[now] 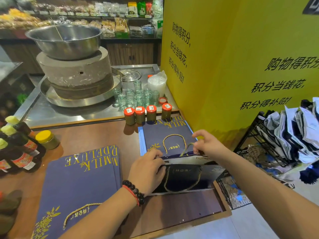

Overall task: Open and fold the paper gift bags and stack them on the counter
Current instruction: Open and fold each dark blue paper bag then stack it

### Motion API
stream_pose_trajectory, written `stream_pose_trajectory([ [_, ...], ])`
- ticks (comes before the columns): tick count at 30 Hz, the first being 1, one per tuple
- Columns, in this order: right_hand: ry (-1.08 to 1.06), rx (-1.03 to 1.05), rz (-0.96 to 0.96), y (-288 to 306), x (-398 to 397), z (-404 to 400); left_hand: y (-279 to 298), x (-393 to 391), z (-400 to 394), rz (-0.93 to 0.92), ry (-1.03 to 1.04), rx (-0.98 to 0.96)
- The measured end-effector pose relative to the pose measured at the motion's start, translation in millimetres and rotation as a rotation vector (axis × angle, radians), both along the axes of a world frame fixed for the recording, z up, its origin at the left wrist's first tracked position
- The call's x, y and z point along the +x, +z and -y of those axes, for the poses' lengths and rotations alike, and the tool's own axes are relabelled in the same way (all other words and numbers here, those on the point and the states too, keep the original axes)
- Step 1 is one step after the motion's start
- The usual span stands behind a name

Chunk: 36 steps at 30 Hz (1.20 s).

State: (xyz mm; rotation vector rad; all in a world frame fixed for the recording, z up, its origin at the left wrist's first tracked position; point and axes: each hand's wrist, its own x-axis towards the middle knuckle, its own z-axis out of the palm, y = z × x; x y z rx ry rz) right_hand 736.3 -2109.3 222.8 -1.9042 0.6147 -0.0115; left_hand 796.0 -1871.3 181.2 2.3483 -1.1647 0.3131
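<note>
Head cam: both hands working one navy gift bag [186,176] at the counter's [96,135] near-right edge.
Left hand [146,171]: fingers curled over the bag's left rim, gripping it.
Right hand [207,144]: pinching the far rim by the gold cord handle [185,150].
Bag: mouth pulled open.
Stacks: flat stack [165,135] just behind it, another flat pile [81,183] to its left.
</note>
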Motion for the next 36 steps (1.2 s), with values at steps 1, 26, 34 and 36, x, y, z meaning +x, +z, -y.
stream_pose_trajectory([
  [1,-0.109,0.095,0.072,0.7,-1.2,2.7,0.0,-0.4,-0.3,0.005,-0.001,0.007],
  [26,0.087,-0.471,0.026,19.9,-12.6,83.3,-0.3,0.6,5.6,0.004,0.047,0.068],
  [34,0.230,-0.818,-0.039,12.7,-14.6,76.8,4.1,-1.3,8.5,-0.084,0.089,0.117],
  [36,0.373,-0.916,0.059,16.5,-19.9,55.3,7.0,-1.7,10.9,-0.123,0.111,0.106],
])
